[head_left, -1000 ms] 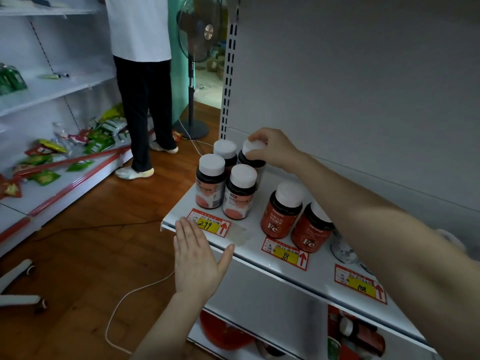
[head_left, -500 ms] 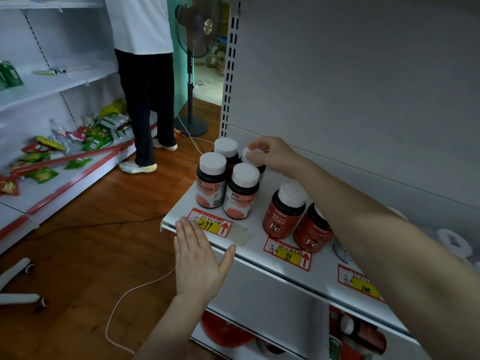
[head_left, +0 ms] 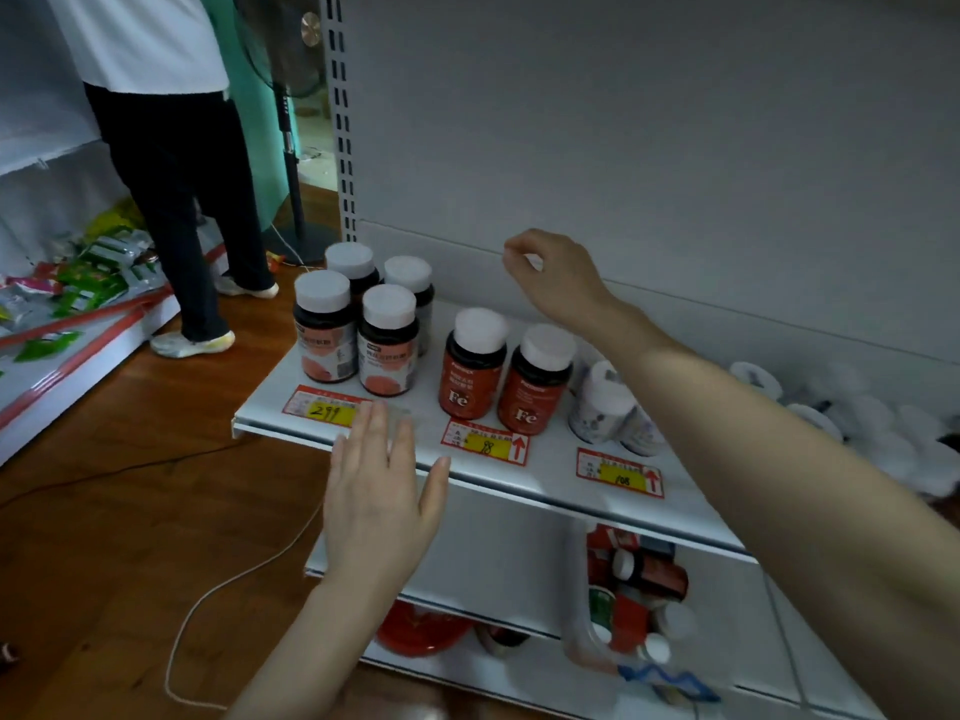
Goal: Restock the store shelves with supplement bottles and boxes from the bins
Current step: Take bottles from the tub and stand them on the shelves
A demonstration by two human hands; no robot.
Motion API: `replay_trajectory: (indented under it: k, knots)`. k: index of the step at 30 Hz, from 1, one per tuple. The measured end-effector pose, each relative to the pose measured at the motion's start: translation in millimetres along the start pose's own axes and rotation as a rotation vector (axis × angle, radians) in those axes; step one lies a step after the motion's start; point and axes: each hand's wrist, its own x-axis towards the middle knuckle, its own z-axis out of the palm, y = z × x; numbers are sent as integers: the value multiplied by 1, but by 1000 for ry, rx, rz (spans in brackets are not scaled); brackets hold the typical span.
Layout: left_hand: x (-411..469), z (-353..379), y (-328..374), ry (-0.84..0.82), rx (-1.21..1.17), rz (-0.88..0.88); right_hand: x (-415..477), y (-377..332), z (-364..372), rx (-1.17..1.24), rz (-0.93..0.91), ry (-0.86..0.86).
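Fingers (head_left: pixel 375 426) of my left hand (head_left: pixel 376 491) stretch straight over the white metal shelf's (head_left: pixel 550 475) front edge. My right hand (head_left: pixel 556 275) hovers loosely curled, empty, above it. 4 dark white-capped supplement bottles (head_left: pixel 387 350) stand at its left end, 2 red Fe bottles (head_left: pixel 470 376) just beside.

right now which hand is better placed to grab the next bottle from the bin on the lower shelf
Probably the right. The right hand hangs empty above the shelf, and the bin sits below that forearm. The left hand lies flat at the shelf's front edge, further left.
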Motion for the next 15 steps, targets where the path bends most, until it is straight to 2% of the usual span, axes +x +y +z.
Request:
replay_trajectory:
  k: [4, 10, 15]
  knots:
    - [-26, 10, 70, 47, -142, 235, -56, 30, -48, -91, 39, 53]
    - [-95, 47, 161, -162, -246, 398, -177, 85, -124, -235, 163, 148]
    - [-156, 77, 203, -332, -207, 464, -279, 119, -166, -213, 257, 154]
